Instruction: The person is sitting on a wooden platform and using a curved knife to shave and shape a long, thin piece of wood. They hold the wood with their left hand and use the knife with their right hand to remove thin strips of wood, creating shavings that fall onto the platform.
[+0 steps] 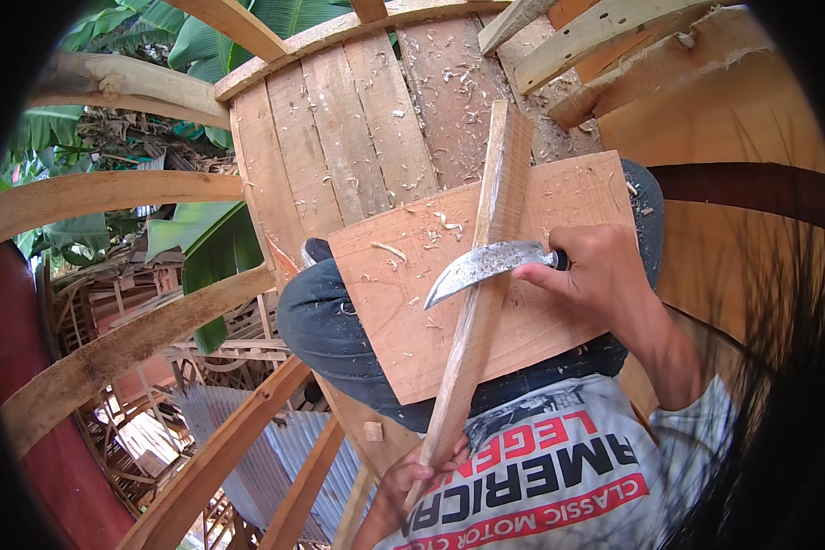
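A long, squared wooden stick [465, 353] slants across a flat wooden board [390, 312] that rests on my lap. Near the stick's lower end, close to my shirt, my left hand [422, 472] is closed around it. My right hand [596, 270] grips the dark handle of a knife [486, 268] with a broad, curved, worn metal blade. That blade lies across the middle of the stick, its tip pointing left. Part of the handle is hidden inside my right fist. Pale curled shavings [447, 223] are scattered on the board.
Beyond the board is a plank floor [339, 137] strewn with shavings. Wooden railing slats [124, 194] stand along the left, with banana leaves [215, 247] and corrugated metal sheets [238, 431] outside. Rough beams [669, 69] and wooden panels [733, 257] border the right. A small wood block [373, 431] lies beside my leg.
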Demonstrator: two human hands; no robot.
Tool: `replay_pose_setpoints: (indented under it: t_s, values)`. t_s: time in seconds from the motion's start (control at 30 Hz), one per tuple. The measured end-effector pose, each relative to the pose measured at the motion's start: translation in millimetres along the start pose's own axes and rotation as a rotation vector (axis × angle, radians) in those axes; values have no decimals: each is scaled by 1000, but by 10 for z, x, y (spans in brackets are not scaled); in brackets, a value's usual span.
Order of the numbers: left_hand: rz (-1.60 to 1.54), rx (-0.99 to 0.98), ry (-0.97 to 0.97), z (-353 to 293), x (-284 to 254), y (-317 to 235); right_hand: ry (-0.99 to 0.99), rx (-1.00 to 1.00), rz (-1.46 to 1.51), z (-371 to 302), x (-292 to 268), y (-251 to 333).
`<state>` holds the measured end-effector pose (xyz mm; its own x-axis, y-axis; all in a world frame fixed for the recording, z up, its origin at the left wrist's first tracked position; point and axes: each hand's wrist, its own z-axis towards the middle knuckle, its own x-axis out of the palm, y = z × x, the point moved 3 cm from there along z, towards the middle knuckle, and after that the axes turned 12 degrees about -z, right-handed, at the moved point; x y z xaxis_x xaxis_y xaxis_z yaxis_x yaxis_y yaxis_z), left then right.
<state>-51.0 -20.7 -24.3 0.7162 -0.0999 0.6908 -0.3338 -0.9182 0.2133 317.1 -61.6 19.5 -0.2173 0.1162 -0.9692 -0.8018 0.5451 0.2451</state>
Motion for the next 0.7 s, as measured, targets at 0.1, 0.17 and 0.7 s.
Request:
replay_pose_setpoints:
  t_s: [0.1, 0.17, 0.7]
  values:
    - [60, -19, 19, 25, -208, 62, 9, 6, -61, 40, 7, -81]
    - [95, 11, 24, 53, -150, 59, 9, 38, -147, 135, 10, -150]
    - [29, 59, 4, 62, 174, -28, 15, 18, -3, 3, 51, -98]
